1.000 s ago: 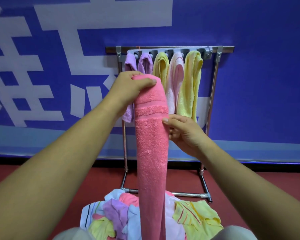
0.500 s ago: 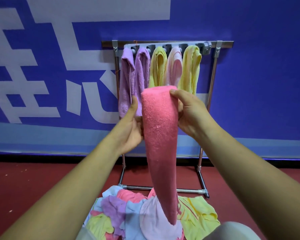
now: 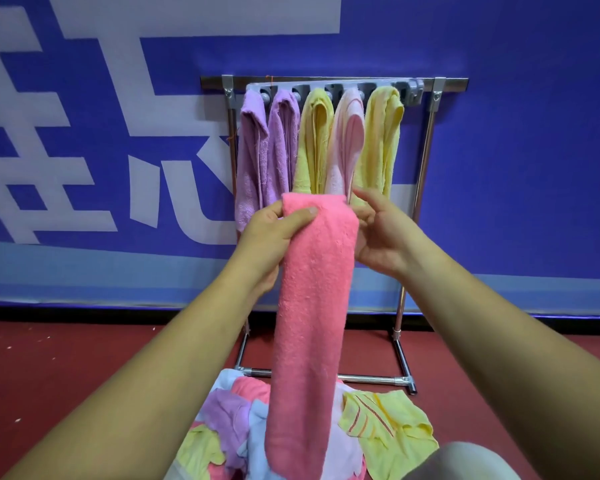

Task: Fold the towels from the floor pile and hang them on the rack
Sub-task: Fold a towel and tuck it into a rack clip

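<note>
A folded pink towel (image 3: 309,306) hangs in a long narrow strip in front of me. My left hand (image 3: 271,233) grips its top left edge, thumb across the front. My right hand (image 3: 378,233) touches the top right edge with loosely spread fingers; whether it pinches the cloth is unclear. Behind stands the metal rack (image 3: 430,109) with several folded towels (image 3: 316,140) hanging from it: purple, yellow, pale pink. The floor pile (image 3: 385,420) of mixed towels lies below, partly hidden by the pink strip.
A blue wall (image 3: 534,168) with large white characters stands right behind the rack. The floor (image 3: 66,375) is red. The rack's base bar (image 3: 361,379) runs just beyond the pile. My knee (image 3: 465,462) shows at the bottom right.
The towel's top has dropped lower in view. My left hand moved up to grip the top left edge, and my right hand loosened from the top right corner.
</note>
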The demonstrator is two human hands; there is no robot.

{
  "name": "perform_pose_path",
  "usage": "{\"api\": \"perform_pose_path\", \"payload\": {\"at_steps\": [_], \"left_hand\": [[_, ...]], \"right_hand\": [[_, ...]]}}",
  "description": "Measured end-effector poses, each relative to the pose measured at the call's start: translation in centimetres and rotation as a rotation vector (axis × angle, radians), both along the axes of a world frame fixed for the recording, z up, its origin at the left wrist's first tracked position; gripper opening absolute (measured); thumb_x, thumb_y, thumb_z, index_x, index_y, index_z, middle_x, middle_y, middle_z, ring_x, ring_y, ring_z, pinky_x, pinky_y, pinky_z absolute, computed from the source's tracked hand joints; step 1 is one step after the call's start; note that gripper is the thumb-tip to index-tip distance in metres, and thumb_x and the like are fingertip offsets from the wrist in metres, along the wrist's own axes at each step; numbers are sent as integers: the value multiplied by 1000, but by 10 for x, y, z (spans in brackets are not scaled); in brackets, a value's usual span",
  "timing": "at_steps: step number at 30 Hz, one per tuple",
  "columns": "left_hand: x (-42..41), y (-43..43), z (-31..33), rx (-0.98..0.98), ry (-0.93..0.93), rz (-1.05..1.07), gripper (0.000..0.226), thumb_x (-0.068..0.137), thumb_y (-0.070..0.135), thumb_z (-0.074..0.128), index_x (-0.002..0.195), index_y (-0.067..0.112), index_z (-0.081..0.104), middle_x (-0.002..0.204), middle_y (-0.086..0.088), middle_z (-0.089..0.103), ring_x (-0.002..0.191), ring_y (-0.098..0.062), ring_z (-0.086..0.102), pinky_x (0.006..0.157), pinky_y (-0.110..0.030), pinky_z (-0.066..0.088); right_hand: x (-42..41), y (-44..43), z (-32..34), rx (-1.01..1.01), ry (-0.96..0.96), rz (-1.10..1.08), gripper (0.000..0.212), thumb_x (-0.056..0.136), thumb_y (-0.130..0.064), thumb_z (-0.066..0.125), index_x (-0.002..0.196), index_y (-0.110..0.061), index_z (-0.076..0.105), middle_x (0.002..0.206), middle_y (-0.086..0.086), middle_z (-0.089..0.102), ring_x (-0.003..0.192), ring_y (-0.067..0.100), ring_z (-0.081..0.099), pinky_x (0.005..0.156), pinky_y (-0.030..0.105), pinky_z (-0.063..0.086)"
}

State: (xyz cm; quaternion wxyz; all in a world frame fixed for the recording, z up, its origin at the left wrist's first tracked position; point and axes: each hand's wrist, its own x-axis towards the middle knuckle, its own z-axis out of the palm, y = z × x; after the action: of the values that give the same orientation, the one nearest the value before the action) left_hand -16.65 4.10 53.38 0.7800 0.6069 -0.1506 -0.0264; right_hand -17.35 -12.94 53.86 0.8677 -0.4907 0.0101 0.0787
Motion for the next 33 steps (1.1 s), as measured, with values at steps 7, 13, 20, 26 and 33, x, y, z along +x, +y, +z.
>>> {"api": "perform_pose_path", "payload": {"at_steps": [7,13,20,26,33], "left_hand": [[8,-2,8,-119,128,151,3,92,8,66,92,10,68,64,-2,70,53,-11,63,48,-21,52],[13,2,1,-142,188,86,21,95,16,64,105,-2,68,83,-11,73,78,-19,67,78,-31,58],[7,7,-38,164,107,-222,23,88,28,63,98,8,71,91,-4,74,82,-13,67,87,-28,50],[11,-2,-43,81,47,-221,12,92,4,61,98,6,71,88,-3,76,77,-10,70,75,-22,57],[8,-31,-36,63,116,-204,29,82,9,72,109,-2,69,102,-15,74,91,-24,68,93,-37,54]], "right_hand": [[-12,3,-38,-349,-80,122,26,90,-30,66,105,-9,69,88,9,70,79,21,65,81,36,53],[-17,6,-36,-325,-188,-51,10,94,-11,65,100,-3,67,83,6,70,68,15,65,66,28,54],[-18,5,-10,-122,-169,-183,6,97,-8,61,95,-3,64,72,6,67,51,13,61,51,25,51],[-23,-5,0,-45,-109,-207,19,101,-13,56,82,-9,57,45,-5,58,41,7,55,59,27,47],[-19,-27,11,12,5,-296,9,103,-14,54,97,-9,57,38,-7,52,35,5,52,43,22,48]]}}
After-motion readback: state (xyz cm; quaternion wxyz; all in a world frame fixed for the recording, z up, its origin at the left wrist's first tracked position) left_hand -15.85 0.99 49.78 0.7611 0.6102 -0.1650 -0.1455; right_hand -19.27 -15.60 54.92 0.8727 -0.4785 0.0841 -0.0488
